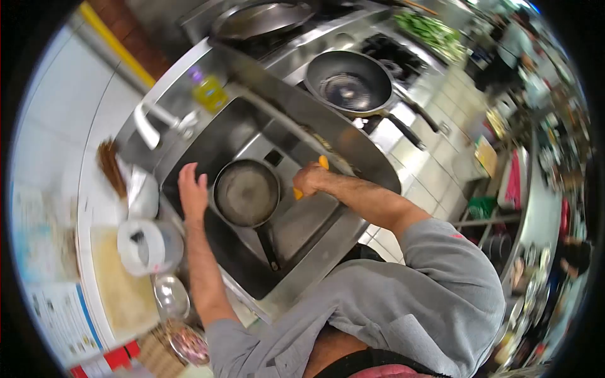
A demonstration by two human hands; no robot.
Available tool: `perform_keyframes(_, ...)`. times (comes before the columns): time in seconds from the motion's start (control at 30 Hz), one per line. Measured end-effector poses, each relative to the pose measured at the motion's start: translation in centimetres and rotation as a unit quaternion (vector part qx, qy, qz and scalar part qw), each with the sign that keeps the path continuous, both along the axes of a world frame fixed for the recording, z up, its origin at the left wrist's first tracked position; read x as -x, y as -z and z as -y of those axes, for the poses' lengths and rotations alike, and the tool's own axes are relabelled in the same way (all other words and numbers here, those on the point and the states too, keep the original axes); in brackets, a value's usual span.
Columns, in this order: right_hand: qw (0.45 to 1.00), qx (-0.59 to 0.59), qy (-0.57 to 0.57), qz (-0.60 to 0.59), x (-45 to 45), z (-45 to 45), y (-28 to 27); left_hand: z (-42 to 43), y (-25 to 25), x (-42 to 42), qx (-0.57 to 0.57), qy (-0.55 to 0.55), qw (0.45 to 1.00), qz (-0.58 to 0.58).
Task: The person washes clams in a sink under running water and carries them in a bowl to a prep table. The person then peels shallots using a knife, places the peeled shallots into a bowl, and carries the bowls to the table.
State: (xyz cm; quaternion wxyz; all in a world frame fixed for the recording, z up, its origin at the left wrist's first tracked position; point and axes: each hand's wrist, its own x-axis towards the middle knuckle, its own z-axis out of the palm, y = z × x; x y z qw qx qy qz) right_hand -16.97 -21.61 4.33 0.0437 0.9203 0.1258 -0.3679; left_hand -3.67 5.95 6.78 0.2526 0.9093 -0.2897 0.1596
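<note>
Holds an orange item (324,162) in the right hand (309,180) — grip narrow, fingers closed round a possible sponge — over the right part of the sink (372,148), apart from the frying pan (246,189). Holds the left hand (193,189) open, grip wide and seemingly empty, over the sink's left side. Has the frying pan lying within the sink, handle toward the near edge, inside dull and greyish. Looks unfinished, by judgement — pan not yet out of the sink. Cannot tell how much is done or left.
</note>
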Motion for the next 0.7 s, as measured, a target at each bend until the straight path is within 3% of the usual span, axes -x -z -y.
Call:
perform_keyframes(0.07, 0.997, -0.014, 0.071, 0.013, 0.6, 1.0, -1.2, 0.2, 0.5, -4.9, -0.031, 0.014, 0.999, 0.032)
perform_keyframes(0.13, 0.976, -0.148, 0.155, 0.025, 2.0, 1.5, -1.6, 0.7, 1.0, -9.2, -0.080, 0.027, 0.992, 0.089)
perform_keyframes(0.23, 0.953, -0.202, 0.213, 0.071, 3.5, 0.8, 1.9, 2.0, 2.1, -14.0, -0.150, 0.038, 0.978, 0.138)
perform_keyframes(0.3, 0.906, -0.339, 0.224, 0.117, 4.1, 0.1, 4.1, 2.6, 2.7, -16.4, -0.164, 0.054, 0.973, 0.156)
perform_keyframes(0.4, 0.864, -0.398, 0.284, 0.121, 4.0, -1.4, 5.8, 3.4, 4.2, -19.8, -0.190, 0.067, 0.964, 0.172)
perform_keyframes(0.47, 0.850, -0.403, 0.322, 0.113, 3.6, -2.1, 6.0, 4.0, 3.2, -20.7, -0.221, 0.068, 0.969, 0.081)
perform_keyframes(0.53, 0.798, -0.460, 0.389, 0.031, 3.2, -3.2, 3.5, 4.7, 1.9, -20.6, -0.232, 0.071, 0.967, 0.074)
perform_keyframes(0.6, 0.789, -0.462, 0.404, 0.030, 2.6, -4.3, 0.7, 5.2, 1.0, -21.4, -0.285, 0.063, 0.956, -0.005)
perform_keyframes(0.7, 0.768, -0.485, 0.417, 0.013, 1.1, -5.2, 0.8, 5.4, 0.7, -22.1, -0.311, 0.057, 0.948, -0.021)
